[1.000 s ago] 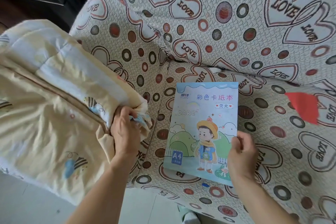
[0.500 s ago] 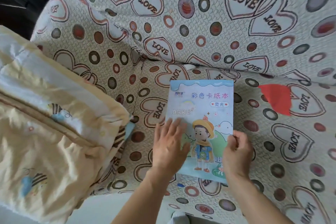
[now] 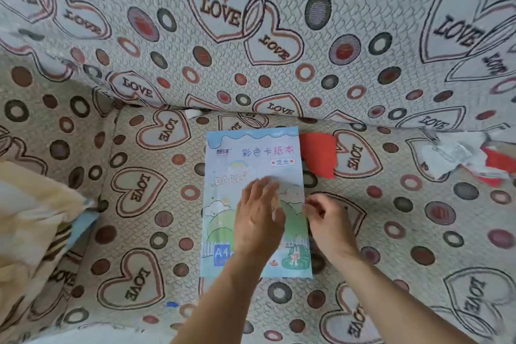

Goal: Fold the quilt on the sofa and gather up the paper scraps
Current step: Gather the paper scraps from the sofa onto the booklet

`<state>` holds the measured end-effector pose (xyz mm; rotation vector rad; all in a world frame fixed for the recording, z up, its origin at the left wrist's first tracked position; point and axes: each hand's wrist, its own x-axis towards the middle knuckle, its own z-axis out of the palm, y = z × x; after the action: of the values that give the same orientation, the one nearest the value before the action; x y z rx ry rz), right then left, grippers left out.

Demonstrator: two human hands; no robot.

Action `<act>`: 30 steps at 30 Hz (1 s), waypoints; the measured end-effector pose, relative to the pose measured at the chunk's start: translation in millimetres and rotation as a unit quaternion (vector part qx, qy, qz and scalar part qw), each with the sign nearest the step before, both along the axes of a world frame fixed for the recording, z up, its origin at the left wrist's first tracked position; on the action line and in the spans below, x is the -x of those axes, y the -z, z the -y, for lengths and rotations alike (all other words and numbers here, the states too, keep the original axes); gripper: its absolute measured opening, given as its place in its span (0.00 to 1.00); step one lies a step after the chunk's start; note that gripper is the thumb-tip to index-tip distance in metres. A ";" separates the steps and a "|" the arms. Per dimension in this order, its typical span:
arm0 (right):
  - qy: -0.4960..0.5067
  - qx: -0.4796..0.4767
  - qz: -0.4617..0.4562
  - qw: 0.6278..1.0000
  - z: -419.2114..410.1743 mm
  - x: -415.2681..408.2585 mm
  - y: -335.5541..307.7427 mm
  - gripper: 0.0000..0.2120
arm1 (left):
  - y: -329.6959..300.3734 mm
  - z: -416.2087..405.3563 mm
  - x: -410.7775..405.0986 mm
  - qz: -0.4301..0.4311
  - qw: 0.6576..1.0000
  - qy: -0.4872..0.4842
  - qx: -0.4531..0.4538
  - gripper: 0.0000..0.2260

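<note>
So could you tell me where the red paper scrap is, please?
On the sofa seat, the red scrap lies against the paper pad's upper right corner.

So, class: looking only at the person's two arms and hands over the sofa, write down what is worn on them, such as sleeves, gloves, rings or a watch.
Nothing worn shows. Both forearms are bare up to the picture's lower edge, with no sleeve in view. The left hand and the right hand have no gloves, and no watch or bracelet shows at either wrist. The picture is too blurred to rule out a thin ring.
</note>
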<state>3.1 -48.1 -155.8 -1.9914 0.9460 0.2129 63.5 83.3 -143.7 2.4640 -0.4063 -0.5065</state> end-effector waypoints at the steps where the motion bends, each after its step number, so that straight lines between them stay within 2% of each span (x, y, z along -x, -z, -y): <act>1: -0.011 0.015 0.001 1.000 8.9 -0.7 -2.9 0.04 | -0.9 8.9 2.1 -0.003 1.000 -0.008 0.015 0.21; 4: -0.047 0.146 0.011 0.988 41.2 -9.2 -6.4 0.16 | -3.6 34.8 5.7 -0.029 0.997 -0.053 0.057 0.21; 7: -0.198 0.304 0.022 0.932 73.2 -25.9 -1.7 0.33 | -4.2 59.9 4.9 -0.063 0.992 -0.080 0.071 0.22; 9: -0.300 0.337 -0.002 0.892 80.6 -40.6 -0.4 0.40 | -5.9 64.8 -0.8 -0.077 0.993 -0.067 0.060 0.24; 11: -0.365 0.348 -0.012 0.864 86.9 -50.3 6.7 0.36 | -5.2 68.9 -2.8 -0.097 0.991 -0.071 0.053 0.25; 13: -0.376 0.367 0.032 0.850 94.0 -55.9 15.4 0.23 | -2.8 69.8 -2.8 -0.115 0.989 -0.079 0.051 0.25; 14: -0.357 0.359 0.070 0.860 96.3 -55.6 18.0 0.16 | -1.3 69.0 -1.5 -0.118 0.988 -0.081 0.054 0.25; 16: -0.286 0.311 0.142 0.895 102.3 -52.5 19.8 0.06 | 0.8 69.8 0.7 -0.111 0.988 -0.090 0.061 0.24; 17: -0.247 0.277 0.155 0.915 105.2 -49.9 19.4 0.04 | 0.7 71.5 1.7 -0.104 0.988 -0.099 0.062 0.24; 19: -0.137 0.202 0.153 0.958 106.5 -43.9 16.8 0.07 | 1.2 75.9 1.9 -0.099 0.985 -0.127 0.068 0.23; 21: 0.012 0.056 0.163 0.985 104.3 -39.8 11.1 0.11 | 1.2 80.3 -0.7 -0.117 0.977 -0.163 0.074 0.22; 23: 0.164 -0.110 0.167 0.966 97.1 -39.1 0.5 0.13 | -1.6 83.9 -4.7 -0.148 0.963 -0.199 0.106 0.22; 24: 0.212 -0.163 0.157 0.951 93.9 -38.0 -4.4 0.13 | -3.7 85.7 -6.6 -0.170 0.951 -0.216 0.138 0.23; 28: 0.263 -0.245 0.123 0.925 87.7 -31.0 -17.9 0.09 | -17.5 98.5 -13.2 -0.292 0.876 -0.268 0.274 0.23; 30: 0.267 -0.261 0.124 0.919 87.2 -27.4 -23.6 0.08 | -16.9 103.6 -16.0 -0.345 0.841 -0.288 0.300 0.31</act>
<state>30.5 -135.3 -132.2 -1.1879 1.0916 -0.0895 79.5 -20.3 -126.8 1.5310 0.4161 -0.7984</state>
